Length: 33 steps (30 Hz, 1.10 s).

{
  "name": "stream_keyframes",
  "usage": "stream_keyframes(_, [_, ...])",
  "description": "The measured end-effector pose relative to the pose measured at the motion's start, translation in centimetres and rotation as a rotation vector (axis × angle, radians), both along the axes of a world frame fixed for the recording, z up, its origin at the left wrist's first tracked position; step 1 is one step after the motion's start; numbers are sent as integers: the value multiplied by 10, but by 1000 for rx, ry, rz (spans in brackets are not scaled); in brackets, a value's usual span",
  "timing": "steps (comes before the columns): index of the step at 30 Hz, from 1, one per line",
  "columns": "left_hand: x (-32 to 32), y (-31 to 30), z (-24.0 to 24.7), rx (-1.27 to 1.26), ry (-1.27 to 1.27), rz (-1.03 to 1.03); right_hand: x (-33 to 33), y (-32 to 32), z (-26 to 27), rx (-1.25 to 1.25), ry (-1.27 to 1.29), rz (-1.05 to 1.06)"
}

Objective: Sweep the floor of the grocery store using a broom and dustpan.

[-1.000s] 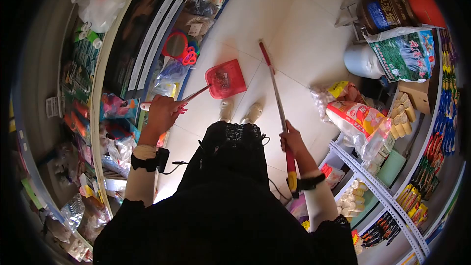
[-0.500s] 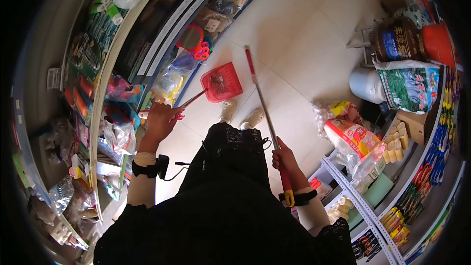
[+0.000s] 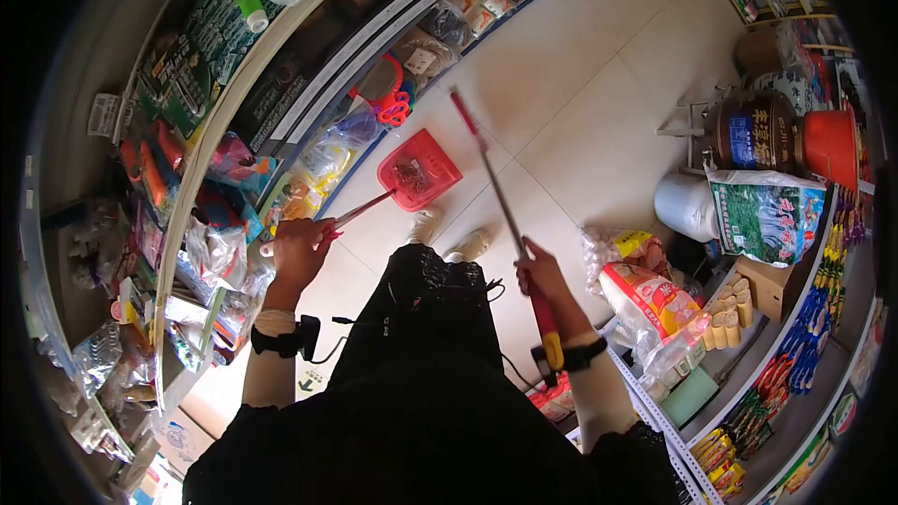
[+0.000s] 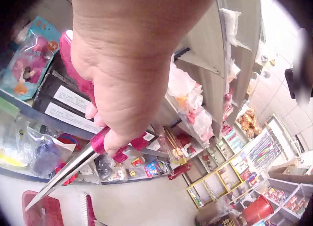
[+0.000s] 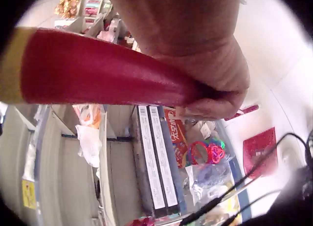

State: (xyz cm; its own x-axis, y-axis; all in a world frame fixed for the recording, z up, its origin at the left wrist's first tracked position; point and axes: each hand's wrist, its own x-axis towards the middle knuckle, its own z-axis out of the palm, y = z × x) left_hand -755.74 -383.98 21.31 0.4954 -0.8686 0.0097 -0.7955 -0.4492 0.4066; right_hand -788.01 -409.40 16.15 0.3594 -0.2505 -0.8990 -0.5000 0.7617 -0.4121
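Observation:
My left hand [image 3: 299,257] grips the pink handle of a long-handled dustpan; its metal shaft runs down to the red pan [image 3: 440,189] on the floor, just beyond my shoes. Dark debris [image 3: 409,176] lies inside the pan. In the left wrist view, fingers curl round the pink grip [image 4: 78,72]. My right hand [image 3: 544,276] holds a broom by its red handle [image 3: 543,313] with a yellow end. The narrow red broom head [image 3: 465,117] is at floor level, beyond and right of the pan. From the right wrist, the handle [image 5: 98,69] passes under the palm.
Loaded shelves [image 3: 369,51] line the left side, close to the dustpan. At right stand a red bucket [image 3: 831,148], a white bucket [image 3: 683,206], bagged goods [image 3: 650,297] and another shelf rack [image 3: 748,411]. Pale floor tiles [image 3: 571,140] run between.
The head view has turned, shifting the shelves and the goods at right. The broom head has moved leftward, nearer the dustpan. Both hands keep their holds, and the pan stays by the shoes.

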Motion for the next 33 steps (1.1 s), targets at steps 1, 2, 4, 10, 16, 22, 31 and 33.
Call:
stream_keyframes(1, [2,4,-2,-41,24,75,14,-11,-6,-115,22,98])
stream_keyframes(2, [4,8,-4,-49,12,87,30,-22,-13,-211,46,187])
stream_keyframes(4, [6,12,-4,-36,37,99,60,-39,-36,-308,92,285])
stream_keyframes(10, [24,10,-14,-18,-23,62,47,12,-108,-572,145,938])
stream_keyframes(16, [45,10,-15,-13,-5,29,-3,40,13,6,146,408])
stream_keyframes(22, [45,24,-10,6,53,-25,-53,56,59,35,263,171])
stream_keyframes(31, [44,-9,-3,38,70,-161,-14,59,8,208,210,32])
stream_keyframes(33, [45,-10,-2,60,74,-193,-6,68,-1,166,167,161])
